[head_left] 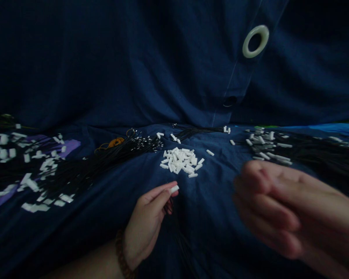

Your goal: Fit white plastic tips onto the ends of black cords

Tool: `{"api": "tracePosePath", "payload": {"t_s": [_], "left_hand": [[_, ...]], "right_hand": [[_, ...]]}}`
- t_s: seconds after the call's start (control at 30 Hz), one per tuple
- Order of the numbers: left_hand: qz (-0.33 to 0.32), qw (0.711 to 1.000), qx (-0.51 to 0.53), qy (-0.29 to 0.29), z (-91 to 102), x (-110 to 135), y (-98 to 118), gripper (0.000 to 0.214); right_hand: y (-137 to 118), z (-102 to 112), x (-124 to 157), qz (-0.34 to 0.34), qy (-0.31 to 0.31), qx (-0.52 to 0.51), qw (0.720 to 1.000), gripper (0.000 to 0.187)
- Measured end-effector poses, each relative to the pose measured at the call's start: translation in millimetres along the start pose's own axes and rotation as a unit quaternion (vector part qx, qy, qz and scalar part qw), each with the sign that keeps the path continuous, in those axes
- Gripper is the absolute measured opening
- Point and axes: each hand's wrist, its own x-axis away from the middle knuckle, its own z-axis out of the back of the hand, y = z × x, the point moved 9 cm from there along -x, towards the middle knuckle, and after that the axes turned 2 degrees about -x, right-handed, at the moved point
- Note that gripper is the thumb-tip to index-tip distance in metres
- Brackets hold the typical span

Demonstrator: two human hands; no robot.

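My left hand [148,219] is closed in a pinch, with a small white plastic connector housing [174,189] between thumb and forefinger. Dark wires [180,236] hang faintly below its fingers; whether they join the housing I cannot tell. Just beyond lies a loose pile of similar white housings [180,159] on dark blue cloth. My right hand [270,205], somewhat blurred, is raised at the right with its fingers curled and the thumb pressed to the forefinger. Anything in that grip is hidden from view.
Bundled black wires with bare metal tips [145,143] lie left of the pile. Wires with white connectors spread at far left [31,182] and at right [267,145]. An orange tie [114,142] rests behind. Blue cloth with a pale ring [256,41] rises at the back.
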Motion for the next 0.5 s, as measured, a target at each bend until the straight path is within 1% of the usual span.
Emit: {"api": "tracePosePath", "payload": {"t_s": [0.03,0.07,0.1,0.17,0.23,0.27,0.33,0.37,0.4,0.43,0.5], "left_hand": [[-0.002,1.000,0.001,-0.002,-0.6,0,0,0.023],[-0.004,1.000,0.001,-0.003,-1.1,0,1,0.023],[-0.005,1.000,0.001,-0.005,-1.4,0,1,0.023],[-0.005,1.000,0.001,-0.008,-1.3,-1,0,0.023],[-0.003,1.000,-0.002,-0.010,-0.8,0,-1,0.022],[-0.003,1.000,-0.004,-0.011,-0.7,0,-1,0.022],[-0.004,1.000,-0.007,-0.009,0.1,0,-1,0.021],[-0.004,1.000,-0.006,-0.008,0.3,0,-1,0.021],[-0.005,1.000,-0.005,-0.007,0.5,0,-1,0.021],[-0.004,1.000,-0.003,-0.006,0.6,0,-1,0.021],[-0.003,1.000,-0.001,-0.008,0.6,0,-2,0.022]], "right_hand": [[4,-8,-5,-0.011,-0.043,0.032,0.998,0.021],[6,-15,-9,-0.003,-0.090,0.109,0.990,0.017],[7,-22,-12,0.027,-0.135,0.202,0.970,0.016],[14,-35,-13,0.102,-0.211,0.367,0.900,0.025],[27,-45,-9,0.158,-0.263,0.457,0.835,0.030],[34,-50,-7,0.175,-0.274,0.494,0.806,0.030],[46,-58,-5,0.209,-0.272,0.561,0.754,0.029],[50,-61,-4,0.224,-0.263,0.579,0.738,0.028],[52,-63,-4,0.238,-0.249,0.586,0.733,0.027],[52,-65,-3,0.251,-0.237,0.581,0.737,0.026],[51,-64,-4,0.267,-0.215,0.553,0.759,0.024]]}}
